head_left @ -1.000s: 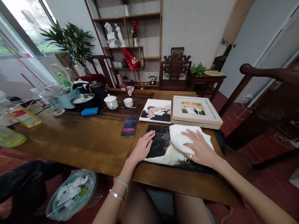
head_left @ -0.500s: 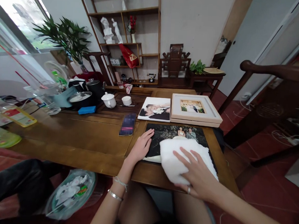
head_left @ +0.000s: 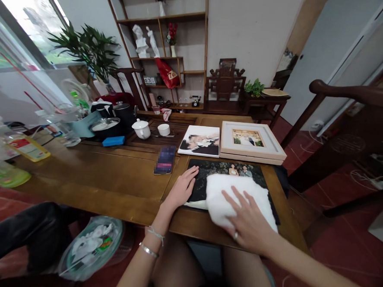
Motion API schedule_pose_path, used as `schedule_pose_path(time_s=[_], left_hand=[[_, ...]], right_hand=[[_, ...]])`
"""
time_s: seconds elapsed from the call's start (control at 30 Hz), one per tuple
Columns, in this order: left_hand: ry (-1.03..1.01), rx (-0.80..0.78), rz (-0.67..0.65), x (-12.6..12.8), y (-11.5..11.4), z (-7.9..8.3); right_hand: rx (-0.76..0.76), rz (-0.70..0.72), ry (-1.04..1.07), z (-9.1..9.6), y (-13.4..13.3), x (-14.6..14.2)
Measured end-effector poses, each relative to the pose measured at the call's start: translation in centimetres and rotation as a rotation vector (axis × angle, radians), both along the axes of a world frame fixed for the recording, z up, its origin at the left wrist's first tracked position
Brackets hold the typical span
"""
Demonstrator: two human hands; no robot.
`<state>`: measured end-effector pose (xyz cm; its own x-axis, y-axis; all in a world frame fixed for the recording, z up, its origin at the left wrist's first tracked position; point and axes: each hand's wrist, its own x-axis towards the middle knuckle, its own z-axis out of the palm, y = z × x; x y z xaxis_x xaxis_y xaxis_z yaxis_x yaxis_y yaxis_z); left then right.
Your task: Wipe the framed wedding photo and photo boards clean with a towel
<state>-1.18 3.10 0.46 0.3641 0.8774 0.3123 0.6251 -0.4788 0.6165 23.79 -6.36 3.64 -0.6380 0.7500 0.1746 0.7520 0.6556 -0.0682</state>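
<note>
A dark photo print [head_left: 202, 179] with two people in formal dress lies flat near the table's front edge. My left hand [head_left: 182, 187] rests open on its left edge, fingers stretched out and close together. Over the print's lower right part lies a folded, fluffy white cloth [head_left: 219, 193]. My right hand [head_left: 251, 223] presses flat on this cloth, fingers spread, with a ring showing near the cloth's front edge. The cloth and my right hand hide much of the print.
Behind the print lie a white-edged photo panel [head_left: 199, 150] and pale framed photos [head_left: 272, 150]. A phone [head_left: 165, 160] lies left of it. Farther left are a lidded white cup [head_left: 141, 129], a blue block [head_left: 113, 141] and bottles [head_left: 32, 147]. A lined bin [head_left: 115, 247] stands below the table.
My right hand and the white cloth have shifted slightly, with the cloth's near edge drawn a little up the print. My left hand stays on the print's left edge. The view has tilted slightly.
</note>
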Motion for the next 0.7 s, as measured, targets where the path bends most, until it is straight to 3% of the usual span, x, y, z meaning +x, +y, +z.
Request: schedule_pose_path(time_s=[0.07, 0.13, 0.37, 0.43, 0.5, 0.57, 0.7], left_hand=[[0.006, 0.003, -0.004, 0.0, 0.0, 0.0], [0.003, 0.008, -0.008, 0.0, 0.0, 0.0], [-0.019, 0.017, -0.002, -0.1, 0.0, -0.1], [-0.023, 0.023, -0.004, -0.1, 0.0, -0.1], [-0.025, 0.026, -0.005, 0.0, 0.1, -0.2], [-0.023, 0.019, 0.002, 0.0, 0.1, -0.2], [-0.013, 0.008, -0.012, 0.0, 0.1, 0.0]], right_hand=[[-0.024, 0.079, 0.018, -0.2, -1.8, -0.6], [-0.036, 0.084, 0.030, 0.0, -1.6, -0.5], [0.029, -0.108, -0.056, 1.3, 8.5, 2.2], [0.038, -0.150, -0.061, 1.5, 9.7, 2.1], [0.027, -0.171, -0.050, 1.5, 8.9, 1.1], [-0.004, -0.134, -0.027, 1.3, 6.4, -0.3], [-0.055, 0.085, 0.043, 0.7, 0.2, -2.3]])
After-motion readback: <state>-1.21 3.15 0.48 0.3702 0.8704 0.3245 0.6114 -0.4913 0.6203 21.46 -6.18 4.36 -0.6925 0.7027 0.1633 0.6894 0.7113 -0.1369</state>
